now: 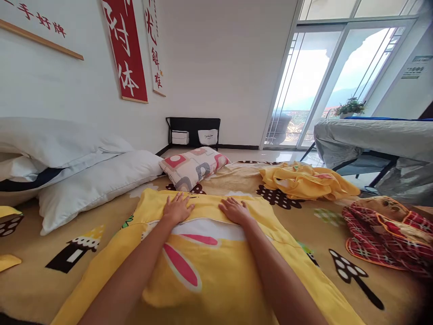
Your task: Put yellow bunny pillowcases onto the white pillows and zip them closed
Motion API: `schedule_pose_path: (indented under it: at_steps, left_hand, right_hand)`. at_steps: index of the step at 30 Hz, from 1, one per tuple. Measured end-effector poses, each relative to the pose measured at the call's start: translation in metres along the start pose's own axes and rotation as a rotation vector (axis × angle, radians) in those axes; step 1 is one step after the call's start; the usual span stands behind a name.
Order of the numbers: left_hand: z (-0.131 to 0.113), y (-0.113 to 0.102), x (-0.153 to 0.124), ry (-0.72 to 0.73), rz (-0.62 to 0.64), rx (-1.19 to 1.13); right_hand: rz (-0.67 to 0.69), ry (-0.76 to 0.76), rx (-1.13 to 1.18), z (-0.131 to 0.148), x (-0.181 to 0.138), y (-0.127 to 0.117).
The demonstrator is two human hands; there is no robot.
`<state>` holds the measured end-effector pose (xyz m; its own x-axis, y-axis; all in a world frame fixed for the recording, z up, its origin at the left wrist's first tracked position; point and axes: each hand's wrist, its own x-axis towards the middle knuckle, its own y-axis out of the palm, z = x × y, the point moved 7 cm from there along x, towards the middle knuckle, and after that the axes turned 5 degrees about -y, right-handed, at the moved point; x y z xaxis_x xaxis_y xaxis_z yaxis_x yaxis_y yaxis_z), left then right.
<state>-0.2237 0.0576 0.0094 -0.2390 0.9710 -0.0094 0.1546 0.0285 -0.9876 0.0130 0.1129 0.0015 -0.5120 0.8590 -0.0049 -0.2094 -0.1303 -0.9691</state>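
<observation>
A yellow pillowcase with a white and pink rabbit print (203,271) lies spread in front of me on a tan patterned bedsheet (304,216). My left hand (176,208) rests flat on its far end, fingers spread. My right hand (235,210) lies flat beside it, palm down, fingers stretched out. Neither hand holds anything. Both forearms reach over the yellow cloth.
White pillows (98,180) are stacked at the left. A patterned pillow (192,167) lies ahead, crumpled yellow cloth (304,180) to its right, a red plaid cloth (382,234) at far right. A grey covered table (372,135) stands by the glass doors.
</observation>
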Motion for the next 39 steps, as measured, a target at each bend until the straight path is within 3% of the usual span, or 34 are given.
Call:
schedule_pose_path:
  at_steps: [3, 5, 9, 13, 15, 17, 18, 20, 22, 24, 27, 29, 32, 36, 39]
  left_hand:
    - [0.055, 0.004, 0.000, -0.149, 0.061, -0.025]
    - [0.078, 0.013, -0.002, -0.175, 0.050, -0.034]
    - [0.099, 0.014, -0.007, -0.195, -0.069, -0.046]
    - [0.116, -0.019, -0.025, -0.239, -0.187, -0.081]
    - [0.113, -0.033, -0.039, -0.256, -0.174, -0.100]
    - [0.088, -0.039, -0.051, -0.190, -0.183, -0.125]
    - [0.066, -0.038, -0.057, -0.108, -0.192, -0.139]
    - [0.006, -0.030, -0.074, 0.206, -0.265, -0.186]
    - [-0.037, -0.007, -0.093, 0.310, -0.197, -0.171]
    - [-0.056, 0.007, -0.111, 0.307, -0.157, -0.151]
    - [-0.052, -0.005, -0.137, 0.403, -0.230, -0.128]
    - [-0.026, -0.021, -0.151, 0.434, -0.303, -0.081]
    - [0.053, -0.024, -0.162, 0.225, -0.378, -0.020]
    - [0.160, 0.013, -0.180, -0.031, -0.393, -0.072]
    - [0.197, 0.032, -0.194, -0.073, -0.418, -0.157]
  right_hand:
    - [-0.005, 0.155, -0.027, -0.063, -0.022, 0.002]
    - [-0.043, 0.215, -0.050, -0.095, -0.036, 0.013]
    - [-0.165, 0.313, -0.095, -0.139, -0.048, 0.026]
    - [-0.188, 0.381, -0.008, -0.160, -0.063, 0.010]
    - [-0.195, 0.405, 0.017, -0.145, -0.074, -0.006]
    - [-0.219, 0.373, 0.011, -0.102, -0.081, -0.017]
    - [-0.250, 0.301, 0.004, -0.071, -0.080, -0.020]
    - [-0.349, -0.017, 0.028, 0.007, -0.075, -0.020]
    - [-0.282, -0.210, 0.037, 0.066, -0.075, -0.005]
    - [-0.194, -0.291, 0.010, 0.093, -0.084, 0.006]
    - [-0.288, -0.354, -0.069, 0.081, -0.114, -0.004]
    - [-0.399, -0.336, -0.128, 0.048, -0.140, -0.012]
    - [-0.432, -0.178, -0.182, -0.032, -0.176, 0.007]
    - [-0.456, -0.007, -0.208, -0.138, -0.224, 0.060]
    - [-0.458, -0.010, -0.228, -0.179, -0.246, 0.084]
